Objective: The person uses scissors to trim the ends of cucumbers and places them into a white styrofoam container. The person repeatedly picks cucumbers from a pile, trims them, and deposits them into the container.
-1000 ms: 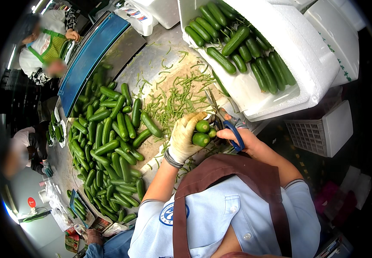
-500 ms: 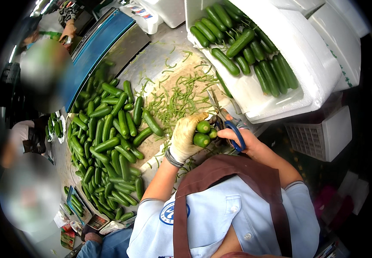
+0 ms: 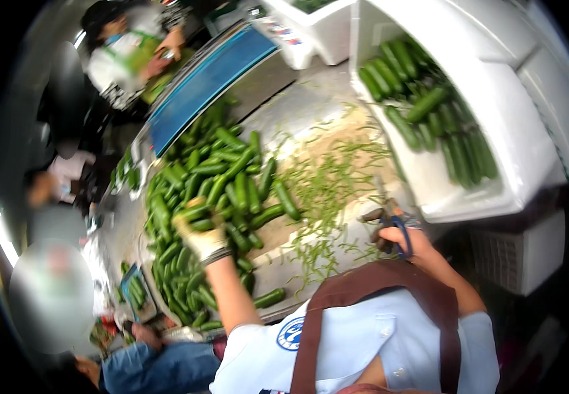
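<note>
My left hand (image 3: 200,238), in a cream work glove with a dark band at the wrist, reaches into a big heap of green cucumbers (image 3: 166,217) at the left of the metal table. Its fingers curve round a couple of cucumbers (image 3: 196,213) on top of the heap; blur hides the exact grip. Off to the right, my right hand (image 3: 410,240) holds scissors (image 3: 399,226) with blue handles, blades pointing away from me. Dark coverings show on some of its fingers. Thin green cut stems (image 3: 327,174) lie scattered between the hands.
A white foam box (image 3: 422,197) with rows of cucumbers stands at the far right. Below it is a white plastic crate (image 3: 527,253). A blue-topped metal ledge (image 3: 212,82) edges the far left. Other people work beyond it and at lower left.
My left hand has swung left from the middle to the heap; the cucumbers held near the scissors are gone from there. My right hand keeps the scissors. The whole view has shifted.
</note>
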The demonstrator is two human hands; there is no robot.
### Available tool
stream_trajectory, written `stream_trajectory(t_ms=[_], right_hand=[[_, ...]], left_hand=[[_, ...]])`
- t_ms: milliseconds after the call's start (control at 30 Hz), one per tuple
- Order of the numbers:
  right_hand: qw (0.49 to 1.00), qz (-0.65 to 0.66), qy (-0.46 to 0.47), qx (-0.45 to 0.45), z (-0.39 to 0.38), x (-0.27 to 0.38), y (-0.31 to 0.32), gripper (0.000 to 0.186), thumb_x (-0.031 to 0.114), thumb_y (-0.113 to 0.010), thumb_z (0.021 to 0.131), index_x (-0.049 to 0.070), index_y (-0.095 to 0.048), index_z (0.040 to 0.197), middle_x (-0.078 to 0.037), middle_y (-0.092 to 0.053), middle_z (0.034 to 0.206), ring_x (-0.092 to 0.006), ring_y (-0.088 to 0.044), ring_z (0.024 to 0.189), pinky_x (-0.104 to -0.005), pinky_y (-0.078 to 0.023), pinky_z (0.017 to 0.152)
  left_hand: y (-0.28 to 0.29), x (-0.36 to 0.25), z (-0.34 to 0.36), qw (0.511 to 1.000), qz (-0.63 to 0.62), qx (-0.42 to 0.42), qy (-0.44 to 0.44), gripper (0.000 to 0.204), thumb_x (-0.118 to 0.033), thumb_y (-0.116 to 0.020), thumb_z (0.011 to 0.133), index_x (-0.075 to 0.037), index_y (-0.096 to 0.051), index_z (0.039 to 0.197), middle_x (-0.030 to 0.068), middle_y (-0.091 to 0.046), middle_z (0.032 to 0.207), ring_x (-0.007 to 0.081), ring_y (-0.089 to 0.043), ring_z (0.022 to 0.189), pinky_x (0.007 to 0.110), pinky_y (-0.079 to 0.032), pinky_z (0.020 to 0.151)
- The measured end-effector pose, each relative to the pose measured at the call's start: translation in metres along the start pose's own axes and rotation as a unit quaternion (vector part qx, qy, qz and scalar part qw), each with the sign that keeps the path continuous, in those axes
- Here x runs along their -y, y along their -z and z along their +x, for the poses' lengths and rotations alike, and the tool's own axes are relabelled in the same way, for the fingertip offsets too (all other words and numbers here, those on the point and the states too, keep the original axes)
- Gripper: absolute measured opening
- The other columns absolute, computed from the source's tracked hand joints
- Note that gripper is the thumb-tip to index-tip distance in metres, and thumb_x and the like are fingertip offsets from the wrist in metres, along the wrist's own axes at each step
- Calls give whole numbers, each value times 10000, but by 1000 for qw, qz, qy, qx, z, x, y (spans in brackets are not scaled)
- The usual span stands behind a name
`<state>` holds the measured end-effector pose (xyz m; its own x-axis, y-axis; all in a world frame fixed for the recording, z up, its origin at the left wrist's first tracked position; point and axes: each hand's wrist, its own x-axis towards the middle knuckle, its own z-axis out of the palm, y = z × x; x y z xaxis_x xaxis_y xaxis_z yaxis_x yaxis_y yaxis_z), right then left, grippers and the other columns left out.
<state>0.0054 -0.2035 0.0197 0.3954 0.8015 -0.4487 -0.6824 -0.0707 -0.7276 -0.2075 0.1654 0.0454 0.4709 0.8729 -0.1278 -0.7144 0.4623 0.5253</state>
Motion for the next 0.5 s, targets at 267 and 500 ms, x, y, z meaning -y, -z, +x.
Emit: stream_trajectory(t_ms=[267,500], right_hand=[[986,-123,91,-71,-5,-25,14,304,100,-658,750,70,-409,922,30,-426,687,-44,-431,642,-211,-371,572],[944,-248,142,-165,-13,-46,20,327,174,-651,751,23,-470,978,-5,-427,718,-94,-440,662,-240,-382,606]], left_hand=[[-50,66,21,989,109,99,22,649,-397,-500,853,15,-308,1316,179,-462,1243,271,-469,1122,346,-414,936],[-159,271,-1,418,622,628,-208,488,-62,-552,748,-151,-485,1223,84,-542,1149,256,-499,1065,359,-404,899]])
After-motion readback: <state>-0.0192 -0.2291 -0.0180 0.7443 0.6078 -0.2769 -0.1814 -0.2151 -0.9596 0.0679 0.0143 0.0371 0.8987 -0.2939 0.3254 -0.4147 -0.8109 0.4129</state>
